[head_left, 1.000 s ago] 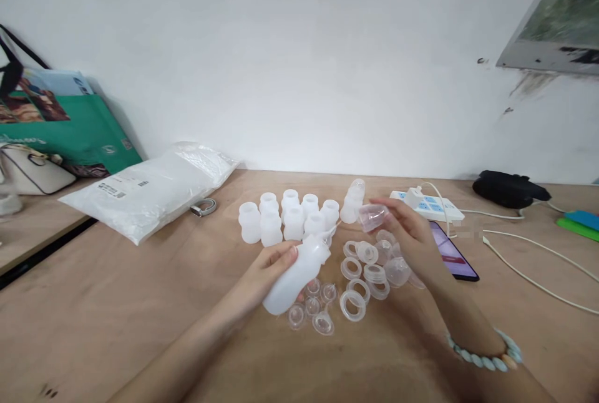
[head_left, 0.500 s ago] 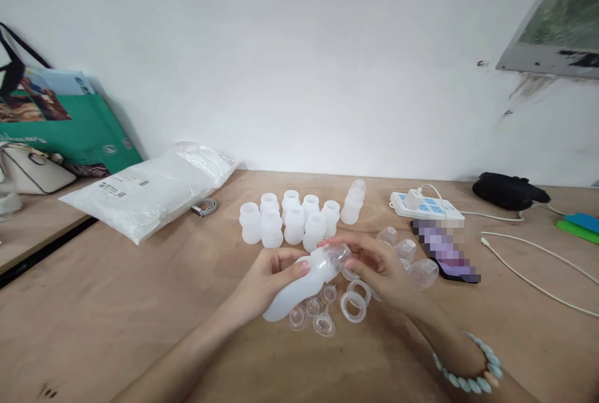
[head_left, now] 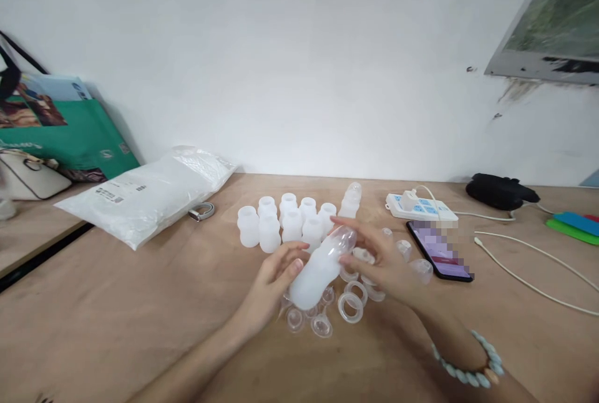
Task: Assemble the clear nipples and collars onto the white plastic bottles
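Observation:
A frosted white baby bottle (head_left: 312,281) with a clear dome cap (head_left: 345,238) is held tilted above the table. My right hand (head_left: 381,259) grips it around the capped end, thumb on the near side and fingers behind. My left hand (head_left: 269,284) is beside the bottle's left side, thumb and fingers apart and not wrapped around it; whether a fingertip touches cannot be told. Under the bottle lie several clear nipples (head_left: 322,325) and clear rings (head_left: 350,307). Behind it, several uncapped bottles (head_left: 249,228) stand in a group. One capped bottle (head_left: 350,200) stands at their right.
Loose clear caps (head_left: 422,270) lie right of my right hand, beside a phone (head_left: 440,250). Farther back are a power strip (head_left: 423,206), a black pouch (head_left: 500,191) and a white cable (head_left: 524,278). A white plastic package (head_left: 150,194) and a green bag (head_left: 93,135) are at left.
The bottle has swung more upright and moved slightly right. My left hand has loosened from its body, while my right hand has stayed at the cap, which now sits lower on the bottle.

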A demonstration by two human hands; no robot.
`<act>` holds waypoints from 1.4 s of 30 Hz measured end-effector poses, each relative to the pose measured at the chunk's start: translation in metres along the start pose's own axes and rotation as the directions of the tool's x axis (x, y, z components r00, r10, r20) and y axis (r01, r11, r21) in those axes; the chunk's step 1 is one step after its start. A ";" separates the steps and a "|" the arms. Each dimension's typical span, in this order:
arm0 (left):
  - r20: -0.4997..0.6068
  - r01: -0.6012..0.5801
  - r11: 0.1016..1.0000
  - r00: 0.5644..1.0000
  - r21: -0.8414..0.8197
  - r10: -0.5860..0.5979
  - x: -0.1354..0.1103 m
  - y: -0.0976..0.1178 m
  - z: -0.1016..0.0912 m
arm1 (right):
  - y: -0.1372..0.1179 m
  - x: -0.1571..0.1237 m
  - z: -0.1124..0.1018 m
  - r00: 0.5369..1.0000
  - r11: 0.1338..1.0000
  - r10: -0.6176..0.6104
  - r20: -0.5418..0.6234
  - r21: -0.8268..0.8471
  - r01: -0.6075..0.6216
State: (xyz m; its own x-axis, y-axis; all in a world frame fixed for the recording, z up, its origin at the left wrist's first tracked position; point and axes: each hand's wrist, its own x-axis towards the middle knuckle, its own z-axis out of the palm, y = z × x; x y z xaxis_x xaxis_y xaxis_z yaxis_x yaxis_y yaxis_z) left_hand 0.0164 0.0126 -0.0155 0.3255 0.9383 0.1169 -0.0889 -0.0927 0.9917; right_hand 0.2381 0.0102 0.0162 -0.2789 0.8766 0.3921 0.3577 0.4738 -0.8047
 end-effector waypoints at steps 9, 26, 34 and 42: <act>-0.143 -0.196 0.973 0.967 0.119 0.212 -0.002 -0.002 -0.006 | 0.050 0.030 -0.052 0.909 0.843 -0.064 -0.412 -0.510 -0.172; -0.140 -0.180 0.952 0.966 0.250 0.219 -0.001 0.006 -0.006 | 0.057 0.043 -0.036 0.936 0.494 -0.170 -0.309 -0.848 -0.190; -0.021 -0.195 0.879 0.974 0.434 0.226 0.003 0.005 -0.012 | 0.024 0.030 -0.015 0.999 0.651 0.029 0.032 -0.759 0.005; 0.321 -0.337 0.558 0.938 0.759 0.129 0.007 -0.008 -0.014 | 0.010 0.007 -0.016 0.829 0.829 0.260 0.495 -0.554 0.071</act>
State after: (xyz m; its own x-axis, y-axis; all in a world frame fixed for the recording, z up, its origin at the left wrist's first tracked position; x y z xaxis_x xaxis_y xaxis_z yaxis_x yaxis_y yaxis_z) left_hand 0.0063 0.0243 -0.0234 0.5962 0.7612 0.2551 0.5550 -0.6204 0.5542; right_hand 0.2533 0.0225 0.0184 -0.5793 0.8084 -0.1042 0.7708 0.5018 -0.3925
